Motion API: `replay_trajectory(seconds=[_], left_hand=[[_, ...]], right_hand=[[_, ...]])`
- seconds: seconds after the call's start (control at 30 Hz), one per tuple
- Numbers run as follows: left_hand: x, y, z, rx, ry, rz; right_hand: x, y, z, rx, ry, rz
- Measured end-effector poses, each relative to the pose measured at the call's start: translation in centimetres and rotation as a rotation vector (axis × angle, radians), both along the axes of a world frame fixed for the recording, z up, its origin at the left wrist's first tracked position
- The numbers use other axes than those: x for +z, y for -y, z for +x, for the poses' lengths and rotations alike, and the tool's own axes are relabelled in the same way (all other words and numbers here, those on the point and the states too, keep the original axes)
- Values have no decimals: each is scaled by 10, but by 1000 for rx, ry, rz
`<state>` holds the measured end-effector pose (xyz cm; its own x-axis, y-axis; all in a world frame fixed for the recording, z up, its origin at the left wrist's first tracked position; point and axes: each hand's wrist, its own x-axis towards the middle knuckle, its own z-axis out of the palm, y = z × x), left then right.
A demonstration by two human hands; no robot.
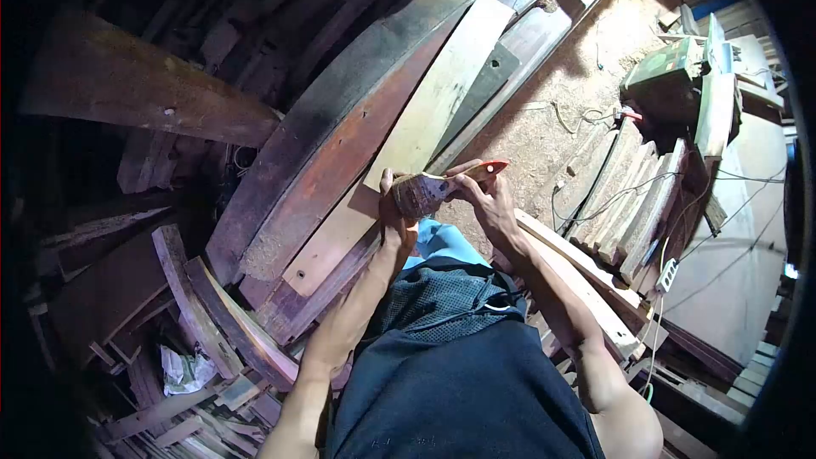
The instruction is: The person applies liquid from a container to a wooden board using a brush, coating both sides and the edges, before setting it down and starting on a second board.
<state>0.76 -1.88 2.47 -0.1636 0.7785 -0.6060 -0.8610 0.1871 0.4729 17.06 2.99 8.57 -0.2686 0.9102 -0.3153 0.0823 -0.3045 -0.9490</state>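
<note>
A white multi-outlet power strip [669, 275] is located beside stacked planks [627, 197] at right. A green box [661, 65] stands beyond the planks, next to sawdust-covered floor [586, 76]. At lower left, a crumpled white bag [185, 372] lies beside a curved timber [194, 302], near wood offcuts [200, 435].

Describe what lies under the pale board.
Along the left edge of the pale board shows a reddish plank, along its right a dark board; whatever lies directly beneath is covered.
</note>
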Motion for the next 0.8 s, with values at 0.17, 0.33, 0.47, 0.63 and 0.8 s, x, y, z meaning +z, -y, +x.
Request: replay_trajectory(seconds=[0.17,0.33,0.47,0.63,0.8], left_hand=[[-12,10,-6,-2,-36,-23],[-7,6,-13,-23,86,-43],[-12,6,-12,22,51,-80],[-16,6,-11,87,81,-62],[-12,7,-11,99,89,31]], right_hand=[[-1,0,-3,16,15,53],[62,-5,-7,154,190,298],[64,-5,-2,208,223,424],[68,-14,1,219,132,396],[74,-13,4,241,226,410]])
